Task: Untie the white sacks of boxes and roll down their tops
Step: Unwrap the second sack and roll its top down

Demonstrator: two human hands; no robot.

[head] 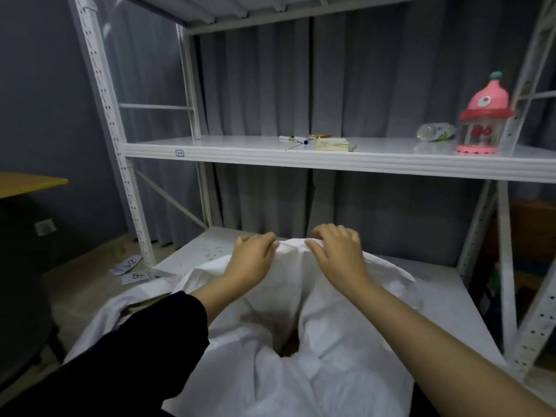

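- White sack (301, 311) lies on the low shelf (195, 251), stretching from the person toward the far edge, its dark opening nearer than both hands.
- Left hand (252, 260) pinches the sack's far top fabric.
- Right hand (337, 251) grips the same bunched ridge just beside it; both are equally near.
- Upper shelf (240, 149) holds pens (296, 139), a bottle (434, 132) and a pink toy (484, 115); grey curtain (361, 85) behind.

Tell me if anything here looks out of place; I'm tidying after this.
A clear plastic bottle lies tipped on its side on the middle shelf. Paper slips lie scattered on the floor by the rack's left post.
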